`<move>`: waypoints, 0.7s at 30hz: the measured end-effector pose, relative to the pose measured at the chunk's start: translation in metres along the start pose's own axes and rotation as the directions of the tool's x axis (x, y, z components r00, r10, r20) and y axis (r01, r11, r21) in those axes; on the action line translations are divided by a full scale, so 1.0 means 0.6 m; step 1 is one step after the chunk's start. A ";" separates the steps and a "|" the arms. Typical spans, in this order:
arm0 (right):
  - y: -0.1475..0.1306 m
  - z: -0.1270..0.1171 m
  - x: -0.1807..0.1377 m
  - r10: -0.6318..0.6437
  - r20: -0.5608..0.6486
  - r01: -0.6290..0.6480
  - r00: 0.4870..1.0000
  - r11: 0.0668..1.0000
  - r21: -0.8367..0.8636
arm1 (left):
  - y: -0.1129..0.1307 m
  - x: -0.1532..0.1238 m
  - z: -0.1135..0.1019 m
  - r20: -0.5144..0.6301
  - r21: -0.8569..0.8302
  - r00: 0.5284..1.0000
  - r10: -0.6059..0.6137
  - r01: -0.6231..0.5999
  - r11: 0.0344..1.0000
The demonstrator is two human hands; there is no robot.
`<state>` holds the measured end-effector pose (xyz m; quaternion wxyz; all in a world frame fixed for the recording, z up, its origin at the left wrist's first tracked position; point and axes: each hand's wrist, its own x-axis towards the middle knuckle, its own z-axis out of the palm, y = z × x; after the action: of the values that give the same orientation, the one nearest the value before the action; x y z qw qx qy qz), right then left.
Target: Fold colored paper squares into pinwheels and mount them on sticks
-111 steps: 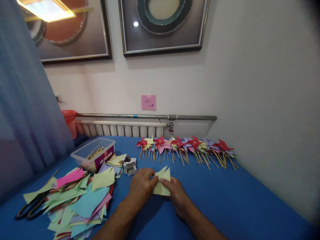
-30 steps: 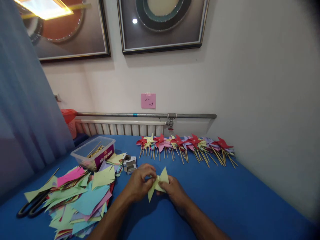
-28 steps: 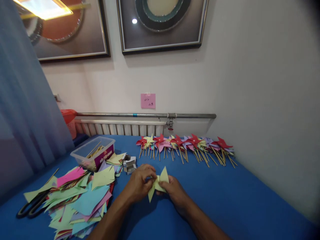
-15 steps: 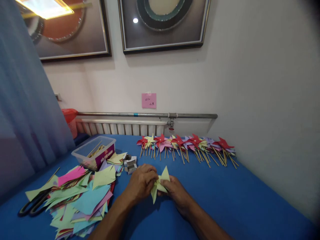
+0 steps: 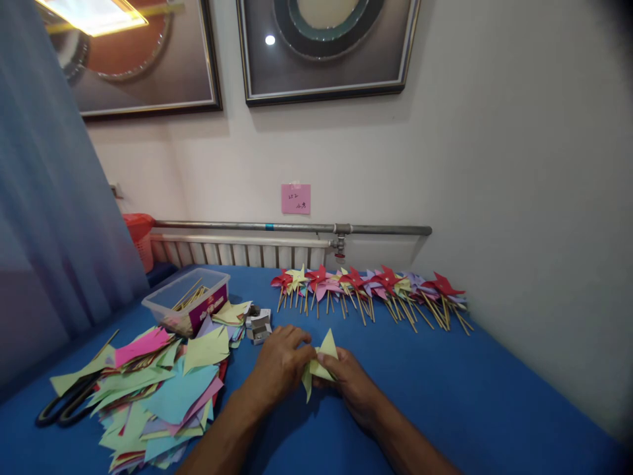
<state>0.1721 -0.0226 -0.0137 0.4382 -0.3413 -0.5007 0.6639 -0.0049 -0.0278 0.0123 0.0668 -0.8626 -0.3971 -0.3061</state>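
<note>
Both hands meet over a pale yellow-green paper piece (image 5: 321, 359) just above the blue table (image 5: 445, 396). My left hand (image 5: 281, 363) pinches its left side with curled fingers. My right hand (image 5: 346, 379) grips its right side, thumb on top. One pointed corner of the paper sticks up and another hangs down between the hands. A small open grey box (image 5: 258, 326) lies just beyond my left hand.
A heap of cut coloured paper (image 5: 153, 389) lies at the left with black scissors (image 5: 62, 406) beside it. A clear plastic tub of wooden sticks (image 5: 188, 305) stands behind the heap. A row of finished paper pinwheels (image 5: 370, 290) lines the far edge near the wall.
The paper lay flat under both hands at first. Its corners have since been folded inward, and it is now bunched and lifted between the fingers. The hands stayed in place.
</note>
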 end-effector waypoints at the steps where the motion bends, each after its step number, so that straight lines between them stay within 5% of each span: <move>1: 0.000 0.000 0.000 0.011 -0.015 -0.011 1.000 1.000 0.004 | 0.001 0.000 -0.001 -0.008 -0.014 1.000 0.008 -0.008 1.000; 4: 0.000 0.001 -0.001 0.043 -0.066 -0.041 0.997 0.999 0.021 | -0.001 0.002 -0.011 -0.068 -0.101 0.998 -0.017 0.010 0.995; 6: 0.001 0.002 -0.001 0.038 -0.102 -0.035 0.994 0.999 0.026 | -0.006 0.004 -0.021 -0.122 -0.212 0.979 -0.164 0.136 0.968; 8: 0.002 0.001 0.001 0.005 -0.132 -0.001 0.991 1.000 0.029 | -0.014 0.006 -0.027 -0.109 -0.361 0.906 -0.410 0.348 0.865; 11: 0.005 -0.002 0.004 -0.062 -0.157 0.065 0.986 0.998 0.009 | -0.023 0.008 -0.022 0.121 -0.606 0.749 -0.651 0.575 0.549; 13: 0.006 -0.004 0.007 -0.093 -0.153 0.091 0.984 0.996 -0.016 | -0.022 0.009 -0.010 0.294 -0.718 0.695 -0.656 0.614 0.329; 16: 0.007 -0.005 0.009 -0.103 -0.142 0.100 0.984 0.995 -0.031 | -0.016 0.009 0.010 0.408 -0.785 0.662 -0.628 0.606 0.129; 19: 0.008 -0.005 0.008 -0.110 -0.179 0.113 0.978 0.994 0.004 | -0.012 0.011 0.020 0.414 -0.806 0.643 -0.644 0.588 0.069; 21: 0.008 -0.005 0.008 -0.108 -0.200 0.115 0.974 0.993 0.021 | -0.011 0.014 0.022 0.348 -0.807 0.647 -0.678 0.575 0.135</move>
<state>0.1718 -0.0180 -0.0189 0.5280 -0.3701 -0.4621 0.6089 0.0005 -0.0133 0.0058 -0.4960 -0.5013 -0.4990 -0.5036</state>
